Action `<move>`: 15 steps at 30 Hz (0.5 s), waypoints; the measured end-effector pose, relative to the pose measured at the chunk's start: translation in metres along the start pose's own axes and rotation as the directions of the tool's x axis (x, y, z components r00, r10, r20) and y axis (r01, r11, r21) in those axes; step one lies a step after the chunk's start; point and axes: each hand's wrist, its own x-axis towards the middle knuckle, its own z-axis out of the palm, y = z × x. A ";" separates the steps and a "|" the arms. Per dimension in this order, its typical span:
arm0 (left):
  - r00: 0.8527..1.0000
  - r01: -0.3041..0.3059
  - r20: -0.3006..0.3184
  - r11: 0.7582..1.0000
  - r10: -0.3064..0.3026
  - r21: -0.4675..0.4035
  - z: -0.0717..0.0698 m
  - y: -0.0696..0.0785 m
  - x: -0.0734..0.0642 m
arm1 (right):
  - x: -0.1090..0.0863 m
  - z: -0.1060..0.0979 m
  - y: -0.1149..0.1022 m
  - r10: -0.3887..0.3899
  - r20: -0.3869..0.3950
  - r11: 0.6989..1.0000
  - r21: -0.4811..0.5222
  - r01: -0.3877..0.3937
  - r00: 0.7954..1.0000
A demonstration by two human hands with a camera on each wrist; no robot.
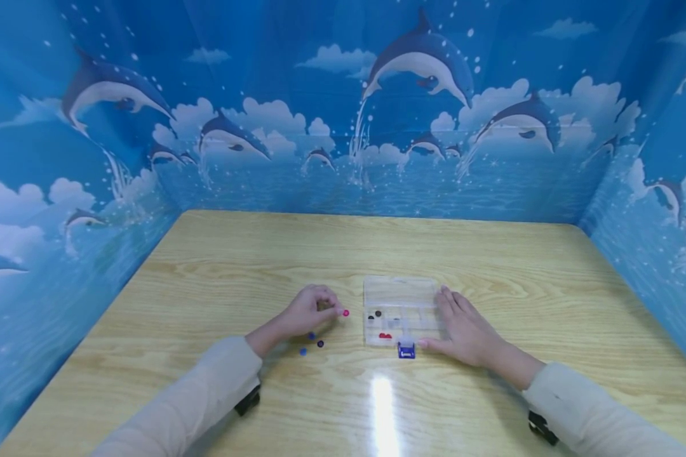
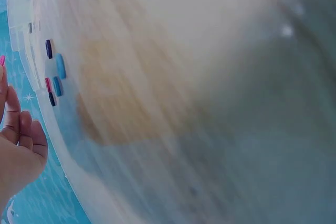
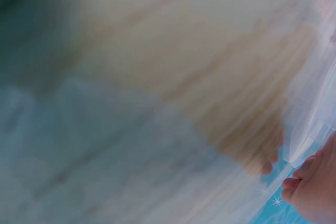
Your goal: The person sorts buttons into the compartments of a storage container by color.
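Observation:
My left hand [image 1: 311, 311] pinches a small pink button [image 1: 345, 313] between thumb and finger, just left of a clear plastic compartment box [image 1: 397, 292]. The box lies with its lid folded back. Two dark buttons [image 1: 378, 313] sit in its left compartment, and red buttons [image 1: 385, 336] in the front left one. My right hand [image 1: 469, 333] rests along the box's right side, fingers extended by the lid and thumb near the front edge. Below the left hand lie blue buttons [image 1: 303, 351] and a dark button [image 1: 321, 344]. The left wrist view shows loose buttons [image 2: 60, 66] edge-on.
A dark blue rectangular piece [image 1: 406, 350] with a white mark sits at the box's front edge. The wood-grain table [image 1: 263, 254] is backed by a blue dolphin-print curtain [image 1: 297, 178]. Glare [image 1: 384, 406] falls on the tabletop near the front.

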 end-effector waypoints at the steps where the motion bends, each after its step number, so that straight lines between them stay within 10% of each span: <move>1: 1.000 0.000 0.000 1.000 0.000 -0.002 0.001 0.001 0.000 | 0.000 0.000 0.000 0.001 0.001 1.000 0.002 -0.001 1.000; 15: 1.000 0.002 0.004 0.999 -0.002 -0.044 0.009 0.011 0.009 | 0.001 0.001 0.000 0.005 -0.001 1.000 -0.008 -0.005 1.000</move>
